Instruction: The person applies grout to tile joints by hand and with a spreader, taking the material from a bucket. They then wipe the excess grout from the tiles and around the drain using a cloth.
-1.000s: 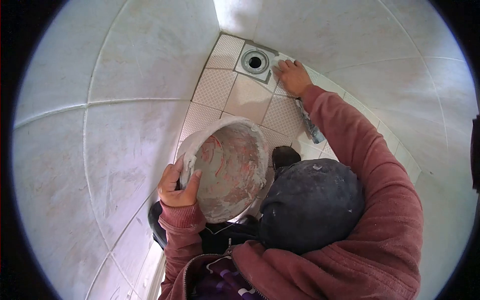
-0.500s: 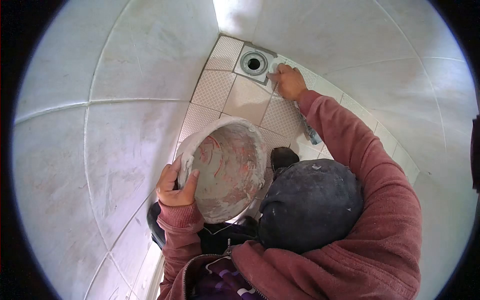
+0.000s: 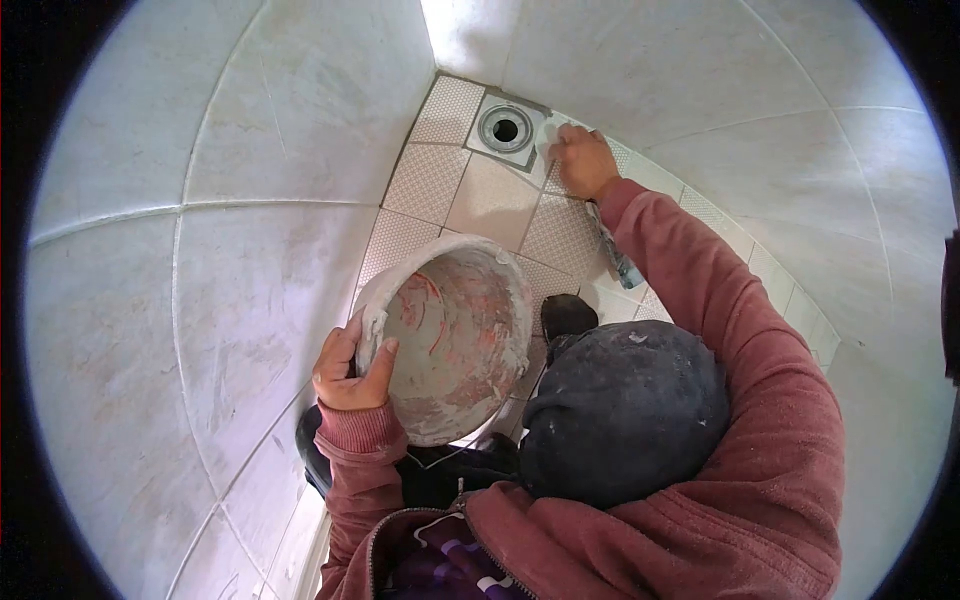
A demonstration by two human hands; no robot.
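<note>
**Hands at the bucket and the floor drain**

The person is crouching in a tiled corner, a dark-trousered knee filling the middle of the view. The left hand is gripping the rim of a plaster-smeared bucket, thumb curling inside and fingers wrapping outside, holding it tilted so its mouth is facing up toward the camera. The bucket is hanging just above the patterned floor tiles, close to the left wall. The right hand is reaching out on a red-sleeved arm, fingers curling closed over a small whitish pad and pressing it onto the floor just beside the round drain in the far corner. A narrow tool is lying on the tiles under the forearm.
</note>
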